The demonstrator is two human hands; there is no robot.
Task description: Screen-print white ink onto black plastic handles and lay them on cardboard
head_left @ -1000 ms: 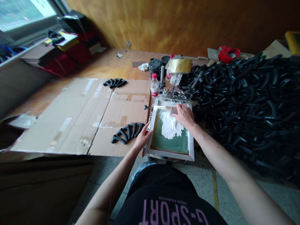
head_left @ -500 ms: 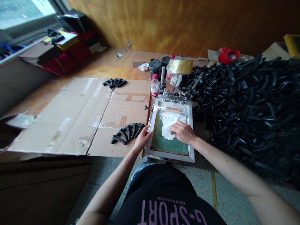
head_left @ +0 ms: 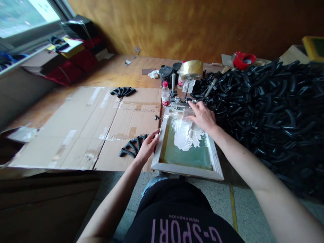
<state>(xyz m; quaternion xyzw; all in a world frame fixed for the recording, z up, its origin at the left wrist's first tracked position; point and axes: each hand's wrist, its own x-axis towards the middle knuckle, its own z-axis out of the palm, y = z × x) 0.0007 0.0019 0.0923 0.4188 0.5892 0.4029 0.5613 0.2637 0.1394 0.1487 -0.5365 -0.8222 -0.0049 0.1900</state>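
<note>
In front of me a screen-printing frame (head_left: 186, 170) holds a green mesh with a thick patch of white ink (head_left: 186, 136). Its near edge looks raised. My left hand (head_left: 149, 145) is beside the frame's left rail, fingers stretched out and thumb apart; whether they touch the rail is unclear. Over the frame's far right part is my right hand (head_left: 204, 116), thumb and forefinger spread. A pale, blurred strip (head_left: 186, 113) lies by those fingertips. Curved black plastic handles (head_left: 130, 146) stand in a row on the cardboard, partly hidden by my left hand.
Flattened cardboard (head_left: 76, 128) covers the left of the table, with another row of black handles (head_left: 123, 91). A big heap of black handles (head_left: 265, 111) fills the right. Behind the frame stand a bottle (head_left: 165, 94), a dark tub (head_left: 165, 72) and a tape roll (head_left: 191, 69).
My right hand has moved from the white ink to the frame's far end and spread its fingers. My left hand has shifted slightly left. The frame's near edge has come up.
</note>
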